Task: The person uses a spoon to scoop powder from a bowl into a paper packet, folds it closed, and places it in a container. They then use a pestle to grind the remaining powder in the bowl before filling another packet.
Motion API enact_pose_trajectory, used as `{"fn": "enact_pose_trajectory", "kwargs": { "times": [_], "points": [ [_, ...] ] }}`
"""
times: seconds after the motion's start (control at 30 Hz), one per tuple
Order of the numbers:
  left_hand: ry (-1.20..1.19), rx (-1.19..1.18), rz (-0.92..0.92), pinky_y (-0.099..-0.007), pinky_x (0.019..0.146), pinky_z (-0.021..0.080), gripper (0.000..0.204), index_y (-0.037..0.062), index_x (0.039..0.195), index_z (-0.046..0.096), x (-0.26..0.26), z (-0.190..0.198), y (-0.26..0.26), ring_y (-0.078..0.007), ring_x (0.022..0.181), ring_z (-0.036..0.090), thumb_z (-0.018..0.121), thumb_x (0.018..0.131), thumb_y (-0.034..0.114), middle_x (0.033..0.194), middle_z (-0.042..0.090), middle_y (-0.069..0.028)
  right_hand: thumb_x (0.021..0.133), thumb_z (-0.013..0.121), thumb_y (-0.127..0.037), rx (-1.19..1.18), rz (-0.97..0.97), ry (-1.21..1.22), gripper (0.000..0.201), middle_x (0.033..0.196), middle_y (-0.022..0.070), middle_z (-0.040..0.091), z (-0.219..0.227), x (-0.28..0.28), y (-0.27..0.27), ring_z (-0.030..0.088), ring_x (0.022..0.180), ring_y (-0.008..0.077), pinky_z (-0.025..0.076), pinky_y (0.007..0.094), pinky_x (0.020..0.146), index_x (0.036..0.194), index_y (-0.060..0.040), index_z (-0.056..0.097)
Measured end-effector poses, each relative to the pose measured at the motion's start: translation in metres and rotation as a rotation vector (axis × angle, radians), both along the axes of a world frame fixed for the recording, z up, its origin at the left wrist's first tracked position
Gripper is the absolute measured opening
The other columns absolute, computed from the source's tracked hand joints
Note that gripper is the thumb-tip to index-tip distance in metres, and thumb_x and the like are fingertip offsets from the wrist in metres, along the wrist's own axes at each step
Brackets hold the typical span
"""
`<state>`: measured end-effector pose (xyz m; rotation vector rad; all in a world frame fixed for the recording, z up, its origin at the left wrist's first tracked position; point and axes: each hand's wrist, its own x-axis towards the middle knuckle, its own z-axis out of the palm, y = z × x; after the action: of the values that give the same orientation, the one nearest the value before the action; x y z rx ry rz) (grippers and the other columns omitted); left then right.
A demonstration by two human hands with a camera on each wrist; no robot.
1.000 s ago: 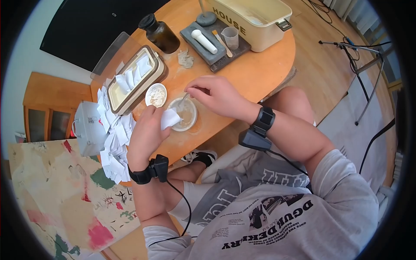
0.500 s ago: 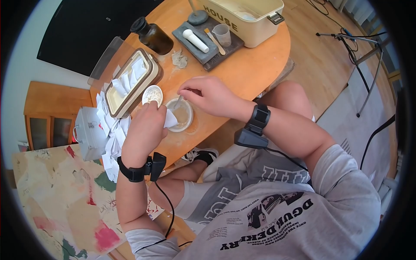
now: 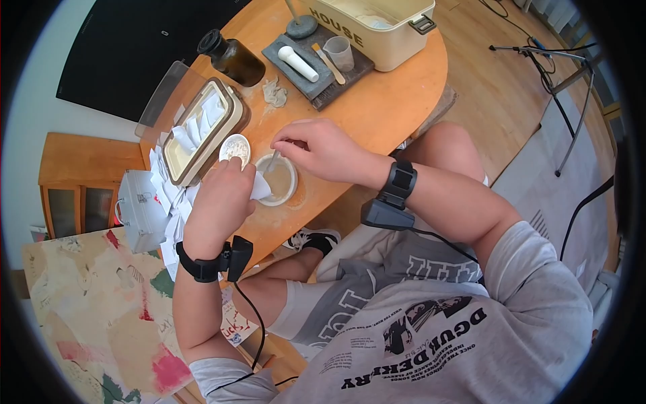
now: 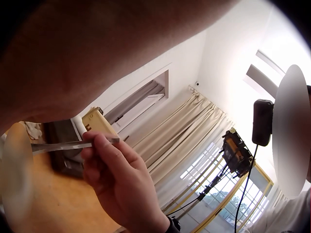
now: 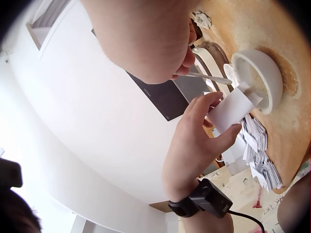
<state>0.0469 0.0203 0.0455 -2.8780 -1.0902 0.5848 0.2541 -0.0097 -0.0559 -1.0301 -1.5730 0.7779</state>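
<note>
My left hand [image 3: 219, 202] pinches a folded piece of white paper [image 5: 231, 110] between thumb and fingers, its far edge at the rim of a white mortar [image 5: 274, 80]. Opposite, my right hand [image 3: 326, 151] holds a thin metal spatula [image 5: 209, 76] by its end. The spatula's tip points down toward the paper and the mortar. Pale powder coats the mortar's inside. Close beyond the left fingertips, a small white dish [image 3: 235, 145] with whitish powder is partly covered by that hand.
Beside the left arm are folded papers [image 3: 176, 215] and a cream box [image 3: 180, 160] with papers inside. A dark bottle [image 3: 235, 62], a white pestle [image 3: 298, 64], a brush [image 3: 328, 64], a small beaker [image 3: 340, 54] and a large cream bin [image 3: 397, 47] stand farther back.
The head view has shifted, so the table things sit slightly further left. The left hand has drawn slightly nearer the body, still holding the paper. The right hand keeps its hold on the spatula.
</note>
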Motion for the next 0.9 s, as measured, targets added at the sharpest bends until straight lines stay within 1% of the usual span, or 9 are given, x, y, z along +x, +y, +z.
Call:
{"fn": "enact_pose_trajectory", "kwargs": {
  "times": [0.3, 0.63, 0.73, 0.87, 0.9],
  "points": [
    [-0.001, 0.020, -0.026, -0.0433, 0.090, 0.051, 0.041, -0.0017, 0.104, 0.062, 0.003, 0.012, 0.000, -0.0364, 0.100, 0.060, 0.080, 0.067, 0.003, 0.103, 0.061, -0.0185, 0.096, 0.064, -0.017, 0.008, -0.003, 0.012, 0.019, 0.089, 0.0159, 0.071, -0.001, -0.001, 0.000, 0.068, 0.081, 0.0300, 0.054, 0.0364, 0.072, 0.102, -0.0007, 0.072],
    [0.014, 0.046, -0.065, -0.0435, 0.089, 0.051, 0.040, -0.0014, 0.103, 0.062, 0.010, 0.015, -0.001, -0.0365, 0.100, 0.061, 0.079, 0.068, 0.002, 0.103, 0.061, -0.0180, 0.095, 0.064, -0.017, -0.002, -0.002, -0.007, 0.019, 0.089, 0.0164, 0.071, 0.000, 0.001, 0.000, 0.068, 0.082, 0.0306, 0.053, 0.0373, 0.072, 0.103, -0.0013, 0.072],
    [0.023, 0.056, -0.094, -0.0437, 0.089, 0.050, 0.039, -0.0013, 0.103, 0.062, 0.007, 0.011, 0.001, -0.0364, 0.099, 0.061, 0.079, 0.068, 0.002, 0.101, 0.061, -0.0182, 0.095, 0.064, -0.017, 0.006, -0.006, -0.004, 0.019, 0.089, 0.0165, 0.071, 0.000, 0.000, 0.000, 0.068, 0.081, 0.0308, 0.053, 0.0373, 0.072, 0.103, -0.0013, 0.072],
    [0.053, 0.090, -0.078, -0.0439, 0.088, 0.051, 0.040, -0.0013, 0.103, 0.062, 0.007, 0.013, 0.005, -0.0362, 0.099, 0.061, 0.080, 0.068, 0.004, 0.101, 0.062, -0.0183, 0.095, 0.065, -0.017, 0.010, -0.004, -0.002, 0.019, 0.089, 0.0164, 0.071, -0.002, -0.001, 0.000, 0.067, 0.081, 0.0310, 0.053, 0.0373, 0.072, 0.102, -0.0011, 0.072],
    [0.059, 0.054, -0.081, -0.0438, 0.088, 0.051, 0.040, -0.0011, 0.103, 0.062, 0.009, 0.010, 0.004, -0.0361, 0.099, 0.061, 0.080, 0.068, 0.005, 0.100, 0.062, -0.0179, 0.094, 0.064, -0.018, 0.036, -0.006, 0.020, 0.019, 0.087, 0.0179, 0.070, -0.003, -0.002, 0.001, 0.066, 0.080, 0.0346, 0.053, 0.0401, 0.071, 0.099, -0.0009, 0.071]
  ]
}}
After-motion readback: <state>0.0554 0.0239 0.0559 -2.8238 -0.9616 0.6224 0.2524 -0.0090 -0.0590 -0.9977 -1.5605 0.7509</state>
